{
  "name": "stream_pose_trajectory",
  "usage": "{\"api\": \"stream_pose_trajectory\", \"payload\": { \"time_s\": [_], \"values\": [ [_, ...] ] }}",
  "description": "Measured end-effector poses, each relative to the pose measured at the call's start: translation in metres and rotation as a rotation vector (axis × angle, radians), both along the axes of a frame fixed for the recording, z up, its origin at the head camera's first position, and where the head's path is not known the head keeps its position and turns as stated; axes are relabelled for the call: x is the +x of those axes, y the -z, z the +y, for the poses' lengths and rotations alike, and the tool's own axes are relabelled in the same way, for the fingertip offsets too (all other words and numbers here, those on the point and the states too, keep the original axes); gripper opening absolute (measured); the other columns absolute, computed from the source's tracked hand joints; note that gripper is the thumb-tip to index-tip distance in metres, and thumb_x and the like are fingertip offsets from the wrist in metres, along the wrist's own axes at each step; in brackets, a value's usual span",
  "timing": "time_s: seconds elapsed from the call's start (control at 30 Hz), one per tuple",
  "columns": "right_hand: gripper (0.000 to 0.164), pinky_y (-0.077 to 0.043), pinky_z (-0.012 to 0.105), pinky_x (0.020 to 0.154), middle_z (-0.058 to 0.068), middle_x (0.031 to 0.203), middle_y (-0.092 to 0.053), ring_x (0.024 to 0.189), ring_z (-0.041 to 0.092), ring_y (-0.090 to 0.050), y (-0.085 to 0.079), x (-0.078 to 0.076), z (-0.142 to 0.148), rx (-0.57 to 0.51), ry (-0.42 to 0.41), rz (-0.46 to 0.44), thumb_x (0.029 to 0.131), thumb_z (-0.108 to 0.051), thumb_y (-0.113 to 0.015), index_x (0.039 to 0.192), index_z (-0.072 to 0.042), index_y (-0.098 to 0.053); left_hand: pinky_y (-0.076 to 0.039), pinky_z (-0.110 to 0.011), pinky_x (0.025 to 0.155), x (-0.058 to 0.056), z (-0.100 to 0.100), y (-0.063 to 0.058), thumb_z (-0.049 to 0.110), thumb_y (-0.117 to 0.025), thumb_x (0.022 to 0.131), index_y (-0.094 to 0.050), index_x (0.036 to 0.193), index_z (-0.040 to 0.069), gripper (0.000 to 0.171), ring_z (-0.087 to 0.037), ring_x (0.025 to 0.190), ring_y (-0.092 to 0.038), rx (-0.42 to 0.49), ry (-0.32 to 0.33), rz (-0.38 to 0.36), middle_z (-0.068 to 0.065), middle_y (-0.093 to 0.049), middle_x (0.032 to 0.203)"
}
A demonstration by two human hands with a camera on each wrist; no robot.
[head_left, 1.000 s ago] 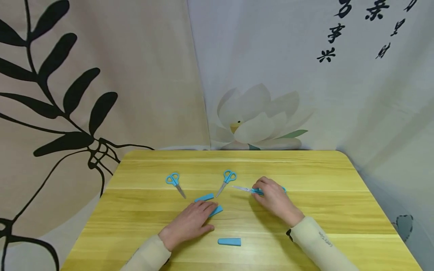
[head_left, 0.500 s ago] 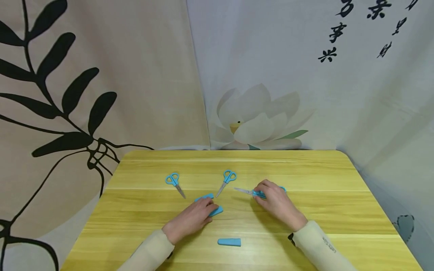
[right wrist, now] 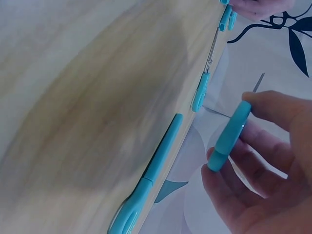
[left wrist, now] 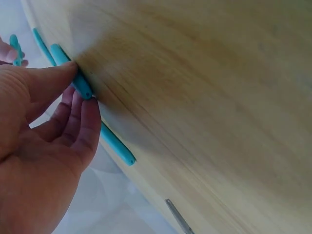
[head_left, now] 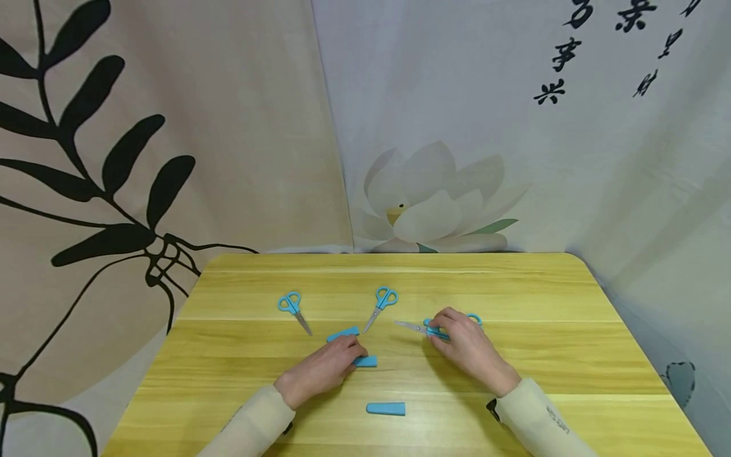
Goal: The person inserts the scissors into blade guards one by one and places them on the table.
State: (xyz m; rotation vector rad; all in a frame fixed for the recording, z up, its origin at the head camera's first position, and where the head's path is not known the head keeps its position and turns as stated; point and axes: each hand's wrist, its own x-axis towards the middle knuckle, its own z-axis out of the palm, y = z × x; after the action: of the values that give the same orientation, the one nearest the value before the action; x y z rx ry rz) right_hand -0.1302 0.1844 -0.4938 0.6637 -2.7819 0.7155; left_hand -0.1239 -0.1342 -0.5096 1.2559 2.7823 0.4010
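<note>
My left hand (head_left: 325,368) pinches a blue blade sheath (left wrist: 80,84) between thumb and fingers, close over the table; its wide end shows past the fingertips in the head view. Another sheath (head_left: 342,334) lies just beyond this hand, and a third sheath (head_left: 386,409) lies nearer me. My right hand (head_left: 471,346) pinches the blue handles of a pair of scissors (right wrist: 229,136), bare blades pointing left. Behind it on the table lies a sheathed pair of scissors (right wrist: 152,168), mostly hidden by the hand in the head view.
Two more unsheathed scissors lie at the back of the wooden table (head_left: 514,285): the left scissors (head_left: 294,308) and the middle scissors (head_left: 381,304), handles away from me. A printed curtain (head_left: 257,127) hangs behind the table's far edge.
My left fingers have gone from lying extended over the sheath to pinching it, and the sheath has turned nearly level. My right hand with the scissors has shifted slightly toward me.
</note>
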Motion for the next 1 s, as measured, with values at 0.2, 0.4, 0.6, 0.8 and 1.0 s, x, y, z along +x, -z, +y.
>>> {"api": "stream_pose_trajectory", "payload": {
  "time_s": [0.2,0.4,0.6,0.8,1.0],
  "values": [
    [0.015,-0.060,0.036,0.077,0.002,0.105,-0.069,0.092,0.021,-0.069,0.002,0.003,0.000,-0.013,-0.012,-0.004,0.087,-0.011,-0.084,0.099,-0.007,-0.076,-0.052,-0.028,0.095,0.000,0.001,0.002,-0.001,-0.065,0.100,-0.070,0.115,0.011,0.020,-0.015,0.102,-0.055,0.016,0.006,0.040,0.000,-0.059,0.107],
    [0.015,-0.060,0.035,0.076,0.002,0.104,-0.069,0.091,0.022,-0.069,0.001,0.005,-0.001,-0.017,-0.015,0.010,0.086,-0.011,-0.085,0.098,-0.007,-0.076,-0.052,-0.025,0.093,-0.001,0.001,-0.003,-0.004,-0.064,0.099,-0.069,0.116,0.012,0.023,-0.014,0.101,-0.054,0.053,0.002,0.035,0.002,-0.055,0.106],
    [0.017,-0.060,0.037,0.075,0.001,0.104,-0.069,0.091,0.019,-0.068,-0.004,0.008,-0.002,-0.011,0.008,0.036,0.084,-0.013,-0.087,0.098,-0.009,-0.076,-0.053,-0.026,0.094,-0.001,0.000,-0.011,0.000,-0.061,0.102,-0.068,0.120,0.012,0.022,-0.013,0.102,-0.054,0.125,-0.020,0.040,0.003,-0.055,0.110],
    [0.018,-0.059,0.034,0.071,0.000,0.107,-0.070,0.089,0.020,-0.070,-0.007,0.011,-0.005,-0.040,0.021,0.043,0.084,-0.013,-0.086,0.099,-0.011,-0.076,-0.054,-0.026,0.089,-0.001,0.000,-0.014,-0.001,-0.065,0.100,-0.068,0.120,0.012,0.024,-0.012,0.100,-0.055,0.215,-0.024,0.098,0.005,-0.058,0.111],
    [0.018,-0.058,0.030,0.067,0.002,0.107,-0.070,0.086,0.023,-0.070,-0.009,0.015,-0.007,-0.067,0.017,0.045,0.083,-0.013,-0.085,0.099,-0.010,-0.075,-0.055,-0.026,0.087,0.000,0.000,-0.018,-0.005,-0.068,0.096,-0.069,0.123,0.009,0.030,-0.012,0.101,-0.057,0.257,-0.052,0.130,0.002,-0.060,0.115]
  ]
}}
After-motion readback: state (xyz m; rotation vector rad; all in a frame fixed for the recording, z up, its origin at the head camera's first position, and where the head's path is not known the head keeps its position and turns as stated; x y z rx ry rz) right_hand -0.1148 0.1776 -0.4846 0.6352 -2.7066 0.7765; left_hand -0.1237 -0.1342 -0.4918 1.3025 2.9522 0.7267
